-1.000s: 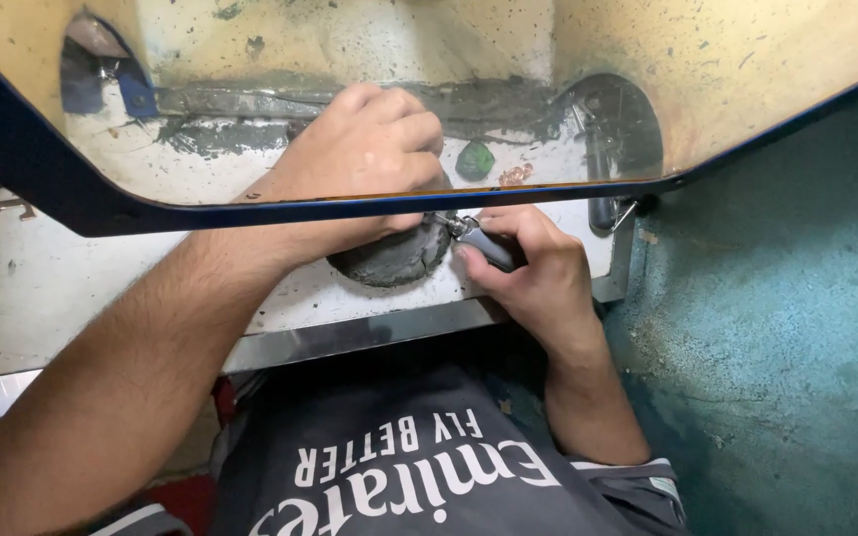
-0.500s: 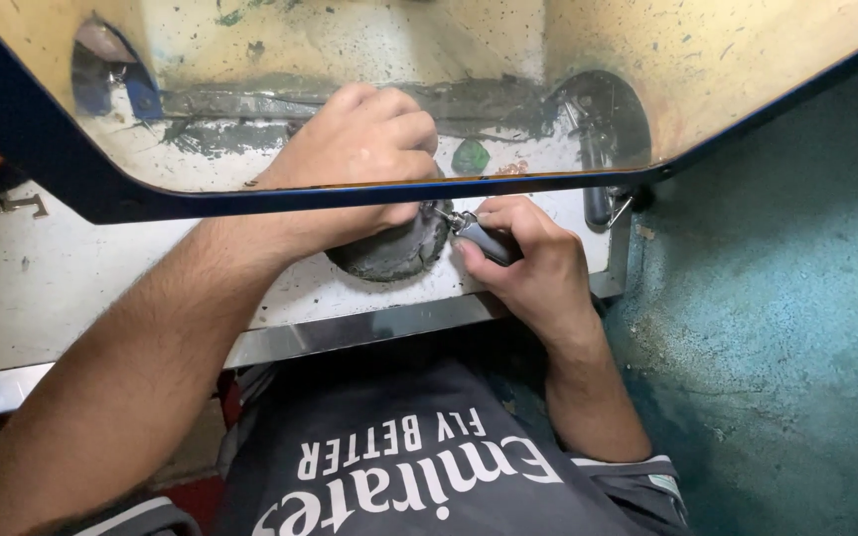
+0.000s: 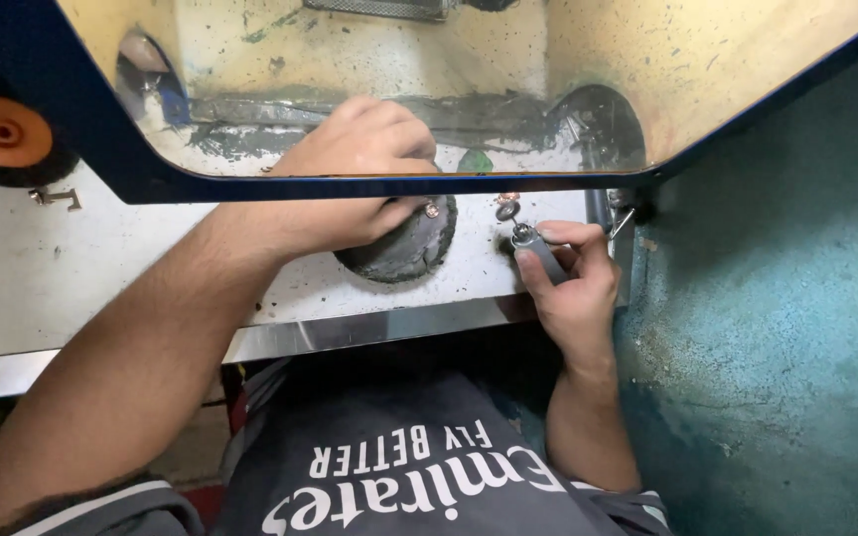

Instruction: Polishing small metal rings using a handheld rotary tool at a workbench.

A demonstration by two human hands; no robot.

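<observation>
A: Reaching in from the lower left, the left forearm crosses the white bench [image 3: 42,288] and the left hand [image 3: 359,164] lies knuckles-up, partly behind the clear shield [image 3: 647,89]. What has it got?

B: Its fingers are curled down onto the dark pad [image 3: 404,248], and a small metal piece [image 3: 432,209] shows at the fingertips, pinched there against the pad's upper edge. The grip is narrow, closed on that piece.

A: And the other hand?

B: The right hand [image 3: 573,288] comes up from below, wrist bent slightly inward, thumb along the handpiece [image 3: 538,253]. The fingers wrap it fully, a closed hold.

A: Where does the tool point?

B: Up and to the left of the grip. Its small disc tip [image 3: 506,209] sits just beyond the fingers, apart from the metal piece, with bare bench between them.

A: Anything farther off?

B: An orange wheel [image 3: 2,132], well left of both hands.
</observation>
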